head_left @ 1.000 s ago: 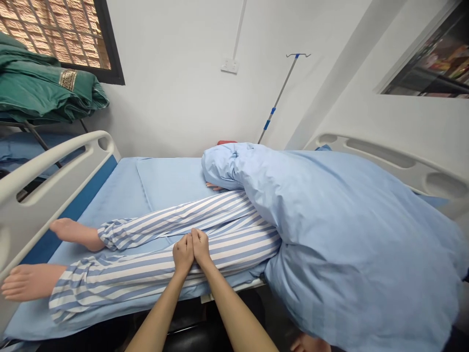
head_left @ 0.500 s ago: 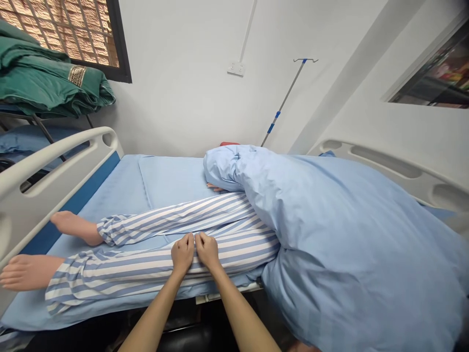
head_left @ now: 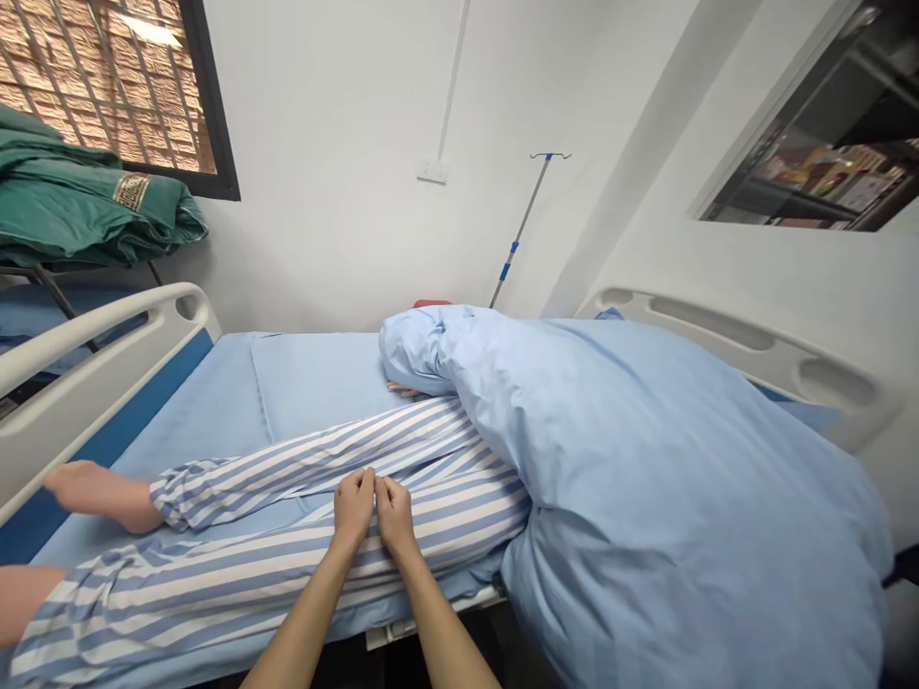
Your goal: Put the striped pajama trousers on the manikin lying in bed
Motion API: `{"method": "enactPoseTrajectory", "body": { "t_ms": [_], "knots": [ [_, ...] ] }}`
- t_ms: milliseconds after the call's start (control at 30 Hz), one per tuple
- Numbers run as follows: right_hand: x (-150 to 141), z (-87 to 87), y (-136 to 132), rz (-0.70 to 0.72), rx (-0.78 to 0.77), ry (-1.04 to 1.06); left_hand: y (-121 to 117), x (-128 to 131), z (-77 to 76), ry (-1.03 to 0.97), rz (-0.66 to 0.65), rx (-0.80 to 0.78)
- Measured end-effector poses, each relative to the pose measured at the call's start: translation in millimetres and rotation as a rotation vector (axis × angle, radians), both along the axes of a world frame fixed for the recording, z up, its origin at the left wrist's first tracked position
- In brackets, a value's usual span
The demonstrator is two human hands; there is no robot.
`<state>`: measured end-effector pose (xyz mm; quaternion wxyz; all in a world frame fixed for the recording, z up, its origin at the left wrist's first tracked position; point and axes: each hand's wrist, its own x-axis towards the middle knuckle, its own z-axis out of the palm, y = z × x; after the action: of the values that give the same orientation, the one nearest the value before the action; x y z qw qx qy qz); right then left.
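Note:
A figure in blue-and-white striped trousers [head_left: 302, 536] lies on a hospital bed, bare feet [head_left: 100, 493] towards the footboard at the left. A light blue duvet [head_left: 646, 478] covers the body from the hips up. My left hand [head_left: 353, 505] and my right hand [head_left: 394, 510] lie side by side on the near thigh, fingers curled and pinching the striped cloth. Both forearms reach in from the bottom edge.
A white footboard [head_left: 100, 373] stands at the left and a white headboard [head_left: 753, 354] at the right. An IV pole [head_left: 521, 225] leans by the far wall. Folded green cloth [head_left: 86, 206] rests on a rack at the upper left. The blue sheet [head_left: 308, 378] lies bare beyond the legs.
My hands have stayed on the near thigh, shifting slightly along it. The view has tilted, so the feet sit lower and further left in the picture.

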<state>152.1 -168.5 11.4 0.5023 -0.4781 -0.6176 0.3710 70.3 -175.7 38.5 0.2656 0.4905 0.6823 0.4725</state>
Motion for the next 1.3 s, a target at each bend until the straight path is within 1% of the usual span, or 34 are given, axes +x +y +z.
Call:
{"method": "enactPoseTrajectory", "body": {
  "t_ms": [67,133,200,267,333,467,533,600,700,767,800,867,1000,1067,1200,1300],
  "knots": [
    [1.8,1.5,1.7,0.013,-0.012,0.061,1.6,12.8,-0.8,-0.100,0.047,0.034],
    [4.4,3.6,2.8,0.008,-0.035,0.121,-1.4,24.7,-7.3,-0.118,0.113,0.014],
    [7.1,5.2,3.7,-0.008,-0.065,0.181,-6.1,33.3,-16.2,-0.030,0.149,-0.021],
    [8.8,5.1,4.3,-0.017,-0.084,0.220,-9.5,37.5,-23.6,0.082,0.134,-0.040],
    [8.8,3.4,4.3,-0.024,-0.083,0.218,-10.5,37.8,-27.6,0.134,0.119,-0.052],
    [6.1,-0.1,1.8,-0.053,-0.056,0.149,-9.3,33.1,-29.0,0.147,0.089,-0.043],
    [6.9,2.8,0.4,-0.055,-0.051,0.086,-9.4,31.8,-28.4,0.155,0.075,-0.048],
    [11.0,11.4,-0.1,-0.045,-0.039,-0.018,-10.3,32.0,-27.1,0.174,0.070,-0.085],
    [22.4,31.0,0.7,-0.005,0.032,-0.194,-12.4,34.8,-23.3,0.210,0.046,-0.156],
    [30.5,40.7,2.1,0.010,0.090,-0.262,-13.4,37.0,-20.4,0.233,0.035,-0.177],
    [34.0,42.3,3.0,0.007,0.108,-0.277,-13.7,38.0,-19.3,0.243,0.039,-0.178],
    [38.8,37.8,4.8,-0.014,0.121,-0.296,-13.4,39.4,-18.1,0.264,0.056,-0.168],
    [40.4,13.3,6.6,-0.075,0.133,-0.378,-12.0,40.8,-20.6,0.300,0.052,-0.138],
    [39.2,5.3,6.4,-0.120,0.131,-0.404,-12.2,41.2,-22.9,0.323,0.050,-0.139],
    [38.4,4.1,5.8,-0.139,0.121,-0.387,-13.2,41.0,-24.4,0.345,0.047,-0.157],
    [40.1,5.3,6.4,-0.138,0.109,-0.332,-7.4,41.4,-17.0,0.286,0.015,-0.194]
  ]
}}
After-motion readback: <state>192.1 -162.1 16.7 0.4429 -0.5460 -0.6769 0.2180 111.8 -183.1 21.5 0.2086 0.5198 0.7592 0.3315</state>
